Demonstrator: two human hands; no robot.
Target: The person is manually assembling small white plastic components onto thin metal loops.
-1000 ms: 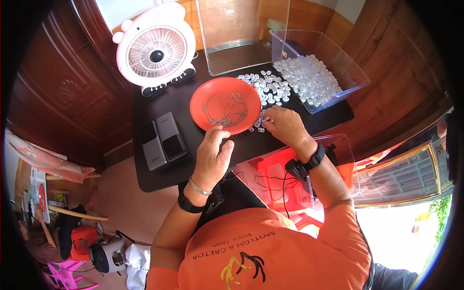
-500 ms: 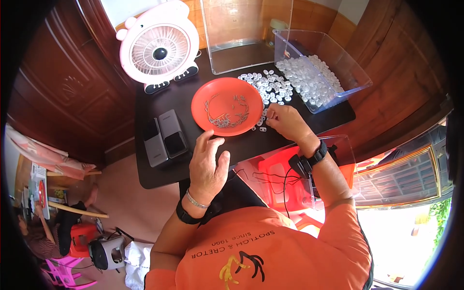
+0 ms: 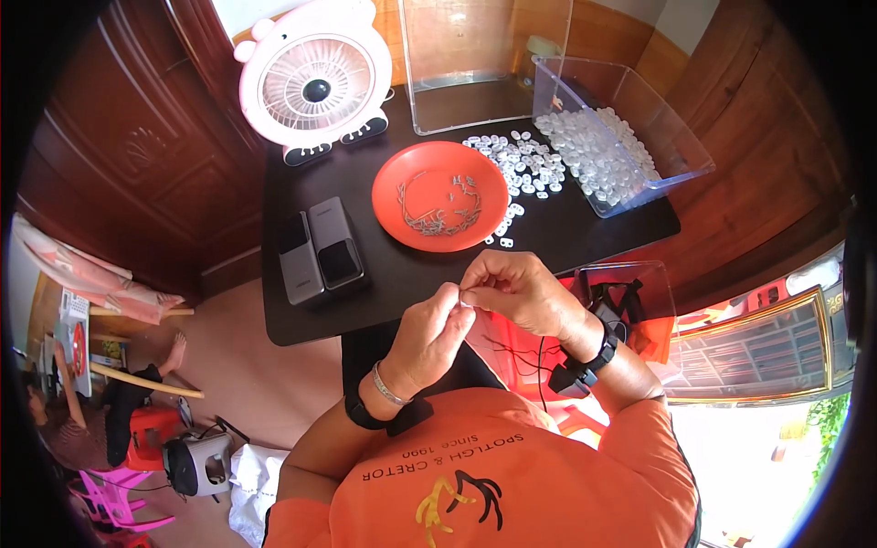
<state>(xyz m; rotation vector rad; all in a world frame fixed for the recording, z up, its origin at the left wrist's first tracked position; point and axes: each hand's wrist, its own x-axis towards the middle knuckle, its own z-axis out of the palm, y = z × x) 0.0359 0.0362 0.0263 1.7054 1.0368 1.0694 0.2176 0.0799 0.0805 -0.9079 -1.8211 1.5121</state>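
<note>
Both hands are meeting right at the near edge of the black table (image 3: 402, 274), just in front of the person's chest. The left hand (image 3: 429, 333) and the right hand (image 3: 516, 292) are pinching together, fingertips touching, and they're working on some tiny piece (image 3: 464, 294) between them. It's too small to make out properly, but it's looking like one of the little white parts being joined to a thin metal bit, and both hands are clenching on it rather than hanging loose. Just beyond the hands an orange plate (image 3: 457, 163) is sitting with a loose ring of small metal pieces (image 3: 437, 212) lying in it, so I'm guessing that's the supply of wire bits or the finished ones, can't tell which. To the right of the plate a scatter of white button-like parts (image 3: 525, 164) is spreading over the table, and a few strays are lying near the plate's lower rim. Behind those, a clear plastic bin (image 3: 681, 137) is holding a big heap of the same white parts. Judging by that heap, I'd say this is still going to take a while, with only a small share done. Also on the table: a pink desk fan (image 3: 315, 82), two dark grey boxes (image 3: 320, 247) side by side, and an empty-looking clear container (image 3: 475, 64) at the back.
</note>
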